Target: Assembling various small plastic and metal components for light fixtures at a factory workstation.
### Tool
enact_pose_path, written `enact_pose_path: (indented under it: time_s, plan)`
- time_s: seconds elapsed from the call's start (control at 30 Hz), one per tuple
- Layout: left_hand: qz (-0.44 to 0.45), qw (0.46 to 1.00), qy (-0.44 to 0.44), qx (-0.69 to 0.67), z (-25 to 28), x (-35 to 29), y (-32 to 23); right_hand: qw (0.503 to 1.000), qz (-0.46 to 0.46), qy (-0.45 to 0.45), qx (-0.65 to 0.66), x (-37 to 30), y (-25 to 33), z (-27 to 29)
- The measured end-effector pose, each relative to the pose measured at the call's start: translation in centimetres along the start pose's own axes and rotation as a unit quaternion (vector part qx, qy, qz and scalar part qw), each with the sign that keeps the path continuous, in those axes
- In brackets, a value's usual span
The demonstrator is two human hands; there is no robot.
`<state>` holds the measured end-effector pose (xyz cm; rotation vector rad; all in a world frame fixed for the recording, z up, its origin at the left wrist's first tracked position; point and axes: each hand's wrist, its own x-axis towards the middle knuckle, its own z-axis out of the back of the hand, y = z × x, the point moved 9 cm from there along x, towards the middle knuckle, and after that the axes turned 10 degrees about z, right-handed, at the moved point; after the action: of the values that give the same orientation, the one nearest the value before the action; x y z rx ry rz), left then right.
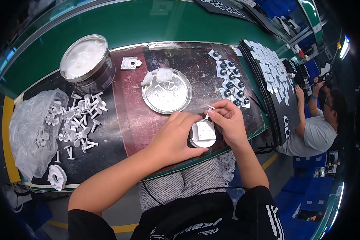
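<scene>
Holds a white plastic part (206, 134) in the left hand (176, 134), curled round it with thumb below and fingers above. Pinches a white peg (209, 109) between thumb and forefinger of the right hand (229, 121), at the far edge of that part; cannot tell whether touching it. Seems partway through this one piece, with the peg not yet released. Appears to have plenty left, judging by the loose pegs (82, 120) piled well left of the left hand, beside a clear plastic bag (28, 124), and by another white part (129, 63) well beyond that hand. Cannot tell how many to count as finished.
</scene>
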<state>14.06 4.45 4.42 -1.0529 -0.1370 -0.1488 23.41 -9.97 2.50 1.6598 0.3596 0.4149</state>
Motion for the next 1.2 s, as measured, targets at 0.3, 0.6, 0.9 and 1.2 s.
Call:
enact_pose_path:
  time_s: [0.3,0.6,0.9,1.2]
  plan:
    - [-0.001,1.0,0.007,-0.002,0.0,0.0,-0.1,0.924,0.229,0.136,-0.273,-0.6,4.1,-0.5]
    - [0.0,1.0,0.011,-0.001,-0.2,-0.1,0.0,0.906,0.197,0.226,-0.298,0.0,4.4,-2.0]
    - [0.004,1.0,0.019,0.01,-0.2,0.2,-0.2,0.917,0.241,0.2,-0.248,-0.8,3.9,-1.9]
    - [-0.016,0.999,0.023,0.029,0.3,0.2,-1.4,0.986,0.139,0.085,-0.031,-0.4,1.2,1.1]
